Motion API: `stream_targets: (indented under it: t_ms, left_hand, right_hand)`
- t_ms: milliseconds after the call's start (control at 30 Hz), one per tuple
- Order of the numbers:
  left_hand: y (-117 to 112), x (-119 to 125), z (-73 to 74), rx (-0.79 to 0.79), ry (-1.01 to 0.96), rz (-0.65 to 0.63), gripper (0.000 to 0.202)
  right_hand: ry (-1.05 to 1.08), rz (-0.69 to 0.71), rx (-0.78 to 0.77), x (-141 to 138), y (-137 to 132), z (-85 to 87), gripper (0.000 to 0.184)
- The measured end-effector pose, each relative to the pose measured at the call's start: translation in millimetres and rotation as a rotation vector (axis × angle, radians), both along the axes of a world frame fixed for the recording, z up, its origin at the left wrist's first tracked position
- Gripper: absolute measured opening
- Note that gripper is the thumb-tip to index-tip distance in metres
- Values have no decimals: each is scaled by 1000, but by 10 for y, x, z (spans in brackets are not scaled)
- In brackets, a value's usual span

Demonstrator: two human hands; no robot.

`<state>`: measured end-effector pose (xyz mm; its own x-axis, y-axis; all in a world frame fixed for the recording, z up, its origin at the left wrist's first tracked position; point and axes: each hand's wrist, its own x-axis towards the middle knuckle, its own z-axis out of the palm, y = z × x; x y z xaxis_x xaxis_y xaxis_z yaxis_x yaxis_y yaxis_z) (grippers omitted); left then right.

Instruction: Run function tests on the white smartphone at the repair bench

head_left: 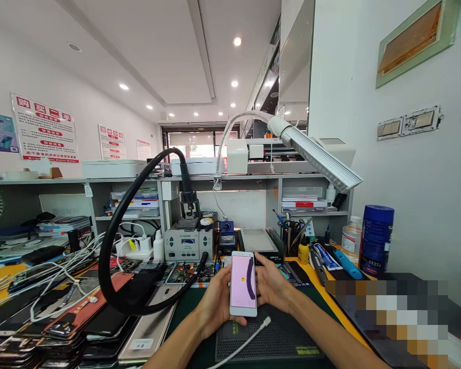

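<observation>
I hold a white smartphone (243, 284) upright over the black work mat (276, 341). Its screen glows pink with a dark curved blotch on the right side. My left hand (215, 302) wraps the phone's left edge and bottom, fingers closed on it. From the other side, my right hand (271, 284) grips the right edge. Just below the phone, a white cable plug (266, 322) lies loose on the mat, not connected.
A thick black hose (111, 241) loops from the hot-air station (188, 243) across stacked phones (77, 323) at left. A desk lamp (318, 156) hangs overhead. Tools, bottles and a blue canister (376, 238) stand at right. A blurred patch covers the right foreground.
</observation>
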<state>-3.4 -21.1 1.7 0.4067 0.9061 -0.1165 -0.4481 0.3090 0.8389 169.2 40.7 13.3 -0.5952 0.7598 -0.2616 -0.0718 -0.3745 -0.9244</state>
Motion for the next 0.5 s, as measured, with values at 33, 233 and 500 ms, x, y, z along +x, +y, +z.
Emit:
stream_targets:
  t_ms: [33,233,500]
  left_hand:
    - [2,-2,-9,4,10,3,56]
    - [38,-18,-84,76,79,9,57]
    - [47,-46,-92,73,66,-45,64]
  right_hand:
    - [-1,-3,-2,1,-7,8,70]
    - [0,-8,4,4,-6,6,70]
    - [-9,17,23,5,12,-18,71]
